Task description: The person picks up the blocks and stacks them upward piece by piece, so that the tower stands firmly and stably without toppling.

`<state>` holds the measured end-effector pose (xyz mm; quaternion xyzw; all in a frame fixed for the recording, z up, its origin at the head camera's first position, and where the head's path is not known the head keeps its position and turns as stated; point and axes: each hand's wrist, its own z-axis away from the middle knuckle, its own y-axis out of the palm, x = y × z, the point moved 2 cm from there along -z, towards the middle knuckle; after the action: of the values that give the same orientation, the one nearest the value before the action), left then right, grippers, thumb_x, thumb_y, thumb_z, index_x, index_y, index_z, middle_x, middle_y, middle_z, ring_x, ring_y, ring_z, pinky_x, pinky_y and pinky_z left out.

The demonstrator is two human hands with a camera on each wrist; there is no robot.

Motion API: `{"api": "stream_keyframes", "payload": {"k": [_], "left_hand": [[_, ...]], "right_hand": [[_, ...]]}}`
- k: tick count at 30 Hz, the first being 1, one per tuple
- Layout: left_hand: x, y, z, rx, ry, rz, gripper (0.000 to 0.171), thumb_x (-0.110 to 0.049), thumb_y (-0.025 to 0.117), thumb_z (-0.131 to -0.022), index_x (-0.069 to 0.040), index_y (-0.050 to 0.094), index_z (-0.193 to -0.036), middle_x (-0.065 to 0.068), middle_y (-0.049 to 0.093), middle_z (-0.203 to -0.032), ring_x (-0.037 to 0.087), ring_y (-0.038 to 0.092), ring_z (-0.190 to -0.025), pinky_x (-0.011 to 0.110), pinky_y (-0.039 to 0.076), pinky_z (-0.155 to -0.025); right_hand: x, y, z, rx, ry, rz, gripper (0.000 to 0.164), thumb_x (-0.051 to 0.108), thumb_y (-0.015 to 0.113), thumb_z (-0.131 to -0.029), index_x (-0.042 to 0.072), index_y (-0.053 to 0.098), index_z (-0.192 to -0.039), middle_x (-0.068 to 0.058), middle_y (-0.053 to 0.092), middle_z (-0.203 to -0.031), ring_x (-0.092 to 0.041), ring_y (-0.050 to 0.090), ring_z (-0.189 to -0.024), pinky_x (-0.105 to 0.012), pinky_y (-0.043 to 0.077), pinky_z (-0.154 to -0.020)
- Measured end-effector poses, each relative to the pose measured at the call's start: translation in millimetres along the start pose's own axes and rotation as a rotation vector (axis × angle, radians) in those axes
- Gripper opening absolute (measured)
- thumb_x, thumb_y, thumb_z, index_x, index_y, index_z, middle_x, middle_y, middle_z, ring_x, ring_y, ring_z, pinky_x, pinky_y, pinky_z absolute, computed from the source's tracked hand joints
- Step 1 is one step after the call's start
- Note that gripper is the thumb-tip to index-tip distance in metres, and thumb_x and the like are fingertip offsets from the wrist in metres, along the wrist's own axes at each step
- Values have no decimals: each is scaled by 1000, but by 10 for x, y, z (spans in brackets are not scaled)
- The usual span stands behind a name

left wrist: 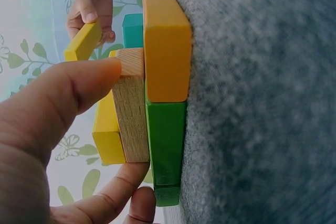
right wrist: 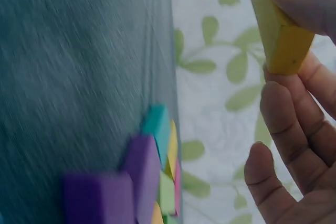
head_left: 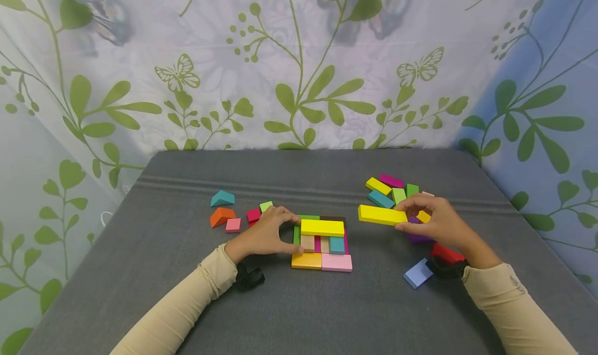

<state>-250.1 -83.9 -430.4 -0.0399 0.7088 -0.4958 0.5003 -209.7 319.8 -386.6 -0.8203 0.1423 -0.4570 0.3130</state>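
A low two-layer stack of coloured wooden blocks stands mid-table, its bottom layer including an orange block [head_left: 306,261], a pink block [head_left: 337,263] and a green block [left wrist: 167,140]. Above them lie a natural wood block [left wrist: 131,114] and a teal block [head_left: 336,245], and a long yellow block [head_left: 322,228] rests across the top at the far side. My left hand [head_left: 263,235] spans the natural wood block, thumb at its near end and a finger at its far end. Right of the stack, my right hand [head_left: 432,220] pinches a second yellow block [head_left: 380,215] by one end, raised off the table.
Loose blocks lie right of the stack, among them a teal block [head_left: 381,199] and a purple block [right wrist: 100,198]. A light blue block [head_left: 418,273] lies nearer. To the left are a teal triangle [head_left: 222,198], an orange arch [head_left: 221,217] and a pink block [head_left: 233,225].
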Motion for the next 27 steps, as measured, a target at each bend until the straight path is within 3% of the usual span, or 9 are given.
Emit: {"api": "stream_keyframes", "payload": {"k": [5, 13, 20, 27], "left_hand": [[13, 4, -3, 5, -5, -7, 69, -41, 89, -86, -3, 68, -141, 12, 61, -137, 32, 48, -129, 55, 43, -109], [7, 5, -2, 3, -5, -2, 70, -42, 89, -86, -3, 68, -141, 12, 61, -137, 32, 48, -129, 56, 43, -109], [10, 2, -2, 1, 7, -1, 70, -41, 89, -86, -3, 68, -141, 12, 61, -137, 34, 48, -129, 57, 43, -110], [3, -1, -2, 0, 21, -4, 70, -41, 89, -86, -2, 68, -140, 13, 62, -137, 34, 48, -128, 57, 42, -110]], "right_hand": [[73, 193, -26, 18, -49, -9, 39, -10, 90, -78, 5, 79, -112, 1, 71, -96, -19, 63, -84, -22, 57, -78], [197, 444, -47, 23, -56, -8, 37, -4, 93, -78, 9, 79, -110, 3, 74, -101, -19, 64, -86, -27, 58, -80], [323, 638, -58, 8, -134, 49, 39, 0, 97, -74, 13, 80, -107, 6, 75, -98, -14, 64, -84, -27, 57, -77], [404, 828, -66, 22, -145, 86, 37, 3, 97, -75, 12, 81, -107, 5, 74, -99, -21, 66, -86, -34, 61, -77]]}}
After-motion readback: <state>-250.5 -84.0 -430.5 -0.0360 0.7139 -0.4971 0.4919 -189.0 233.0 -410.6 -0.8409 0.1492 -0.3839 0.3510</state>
